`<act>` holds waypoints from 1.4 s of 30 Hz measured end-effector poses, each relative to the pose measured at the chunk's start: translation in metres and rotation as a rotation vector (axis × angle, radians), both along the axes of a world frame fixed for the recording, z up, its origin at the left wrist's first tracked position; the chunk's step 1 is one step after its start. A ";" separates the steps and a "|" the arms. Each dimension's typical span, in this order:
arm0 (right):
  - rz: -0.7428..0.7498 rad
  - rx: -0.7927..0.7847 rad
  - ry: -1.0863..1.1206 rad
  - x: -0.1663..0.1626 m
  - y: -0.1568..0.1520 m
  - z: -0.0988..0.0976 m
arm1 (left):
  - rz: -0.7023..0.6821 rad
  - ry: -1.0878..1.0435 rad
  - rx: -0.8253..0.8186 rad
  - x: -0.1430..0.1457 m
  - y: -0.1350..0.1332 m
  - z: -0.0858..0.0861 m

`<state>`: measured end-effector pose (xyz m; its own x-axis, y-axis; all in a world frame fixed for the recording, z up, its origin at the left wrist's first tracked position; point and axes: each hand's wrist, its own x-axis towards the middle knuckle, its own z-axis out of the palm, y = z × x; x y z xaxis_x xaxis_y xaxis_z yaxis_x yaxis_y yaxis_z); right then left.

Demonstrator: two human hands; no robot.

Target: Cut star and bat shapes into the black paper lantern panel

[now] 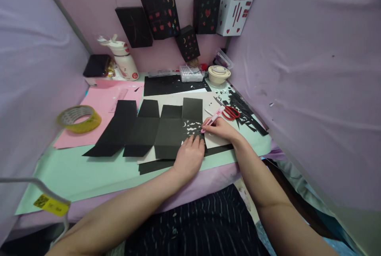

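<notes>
A black card box template (169, 133) with folded flaps lies unfolded across a pale board (217, 141). Its right panel has cut-out shapes: a moon, stars and cloud-like forms, through which the pale board shows. My left hand (190, 154) rests on that panel, fingers stretched flat just below the cut-outs. In my right hand (218, 128) is a pink and white craft knife (213, 116), gripped like a pen, its lower end at the panel's right edge. Red-handled scissors (229, 112) lie just beyond my right hand.
Black paper scraps (242, 109) are strewn at the right. Pink sheets (101, 97) and a yellow tape roll (79, 119) lie left. Behind stand a white bottle (126, 63), a pen case (191, 73) and a cream round container (219, 74). Decorated lanterns (160, 16) hang above.
</notes>
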<state>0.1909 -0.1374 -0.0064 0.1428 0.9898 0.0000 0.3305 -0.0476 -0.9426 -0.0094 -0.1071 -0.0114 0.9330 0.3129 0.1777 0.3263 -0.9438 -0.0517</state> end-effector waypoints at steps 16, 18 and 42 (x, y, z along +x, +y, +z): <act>0.065 -0.002 0.005 0.002 0.002 -0.003 | -0.016 -0.113 -0.018 -0.005 0.005 -0.007; 0.081 -0.005 0.000 0.002 0.002 -0.001 | -0.013 -0.124 -0.041 -0.005 0.006 -0.007; -0.096 0.092 -0.034 -0.009 -0.007 -0.005 | -0.005 -0.072 -0.005 -0.006 0.006 -0.008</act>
<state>0.1820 -0.1444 -0.0114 0.2353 0.9671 0.0966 0.3606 0.0054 -0.9327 -0.0155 -0.1007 -0.0195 0.9193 0.3096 0.2431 0.3246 -0.9456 -0.0234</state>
